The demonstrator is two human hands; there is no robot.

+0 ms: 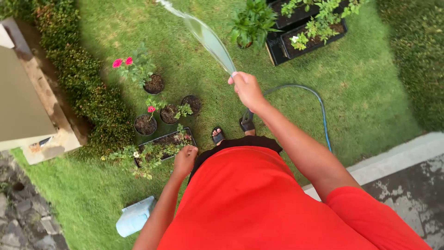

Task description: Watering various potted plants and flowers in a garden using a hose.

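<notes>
We're mid-watering: our right hand (pixel 247 89) has its grip closed round the nozzle end of the hose (pixel 319 104), thumb up by the outlet, and a flat stream of water (pixel 208 39) fans out up and away over the lawn (pixel 360 88) toward the top edge of view. Where the stream lands is out of frame, so we can't tell which plant is getting it right now. The hose runs from our hand, loops right across the grass and comes back toward the paved edge (pixel 397 159).

Our left hand (pixel 185 159) hangs by our hip, fingers curled loosely into a half-fist, holding nothing that we can see.

Progress, as a judgement: the soil in the round black pots (pixel 147 125) left of our feet looks dark, maybe already wet, but we can't be sure. The rose pot with pink blooms (pixel 138 69) sits just beyond them, and a long black planter with small flowers (pixel 164 146) lies nearest our left hand. Far side: a leafy potted plant (pixel 252 23) and black trays of seedlings (pixel 310 32), close beside the stream, not clearly in it.

Around: hedge (pixel 88 88) along the left, a pale blue sack or container (pixel 134 217) on the grass by our left arm. Our sandalled feet (pixel 231 132) stand on the grass near the hose; the loop is the only trip risk we see.
</notes>
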